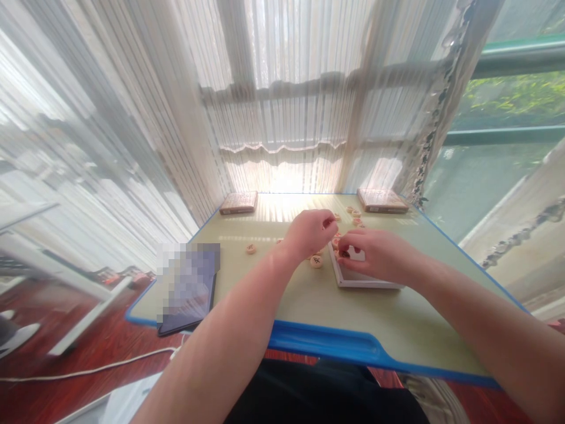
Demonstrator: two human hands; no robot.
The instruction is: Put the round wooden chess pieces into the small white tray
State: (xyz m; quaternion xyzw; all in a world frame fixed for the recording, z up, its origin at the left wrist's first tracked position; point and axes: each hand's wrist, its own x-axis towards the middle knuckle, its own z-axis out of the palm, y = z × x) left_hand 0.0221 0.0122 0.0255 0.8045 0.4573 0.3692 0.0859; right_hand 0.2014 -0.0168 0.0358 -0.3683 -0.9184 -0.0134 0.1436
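Observation:
My left hand (309,232) hovers over the small table (309,306), its fingers curled in a pinch above a few round wooden chess pieces (316,261). What it pinches is too small to make out. My right hand (375,254) rests on a shallow white tray (366,281), fingers closed on a dark-marked piece (345,254) at the tray's far end. More round pieces (355,214) lie scattered beyond the hands, and one piece (251,248) sits alone to the left.
Two flat wooden boxes (239,202) (382,200) lie at the table's far corners by the sheer curtain (282,106). A dark tablet (189,294) overhangs the near-left edge. The table has a raised blue rim (322,344). A white cable (88,371) runs across the red floor.

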